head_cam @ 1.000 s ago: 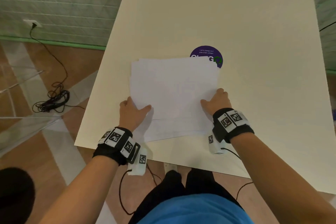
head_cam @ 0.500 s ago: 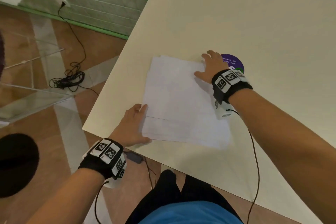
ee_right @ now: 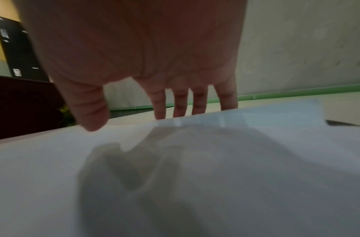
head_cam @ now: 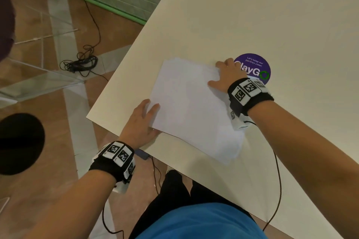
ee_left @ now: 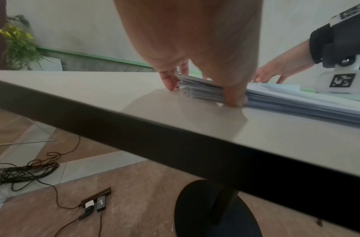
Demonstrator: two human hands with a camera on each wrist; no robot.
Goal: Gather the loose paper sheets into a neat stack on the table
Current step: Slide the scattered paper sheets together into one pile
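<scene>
While the left hand (head_cam: pixel 140 120) presses its straight fingers against the stack's (head_cam: pixel 191 106) near-left corner, thumb tip and fingertips braced on the table (head_cam: pixel 252 15) against the paper edges, the right hand (head_cam: pixel 223 76) lies flat and open over the far-right corner, fingers reaching past the far edge; neither hand grips anything. A second ago both hands flanked the near end of the stack, with stray sheet edges showing below the top page; half a second ago the right hand had already gone to the far corner, and offset edges still showed by the left hand. Now, from the head view, the near-left outline reads as almost one clean line, and the sheets lie turned at an angle, close to the table's near edge, next to the purple sticker (head_cam: pixel 256 68). The left wrist view still shows the layers slightly stepped at that corner. I judge the gathering done and the squaring nearly so; a little more diagonal pressure between the two corners should finish it.
</scene>
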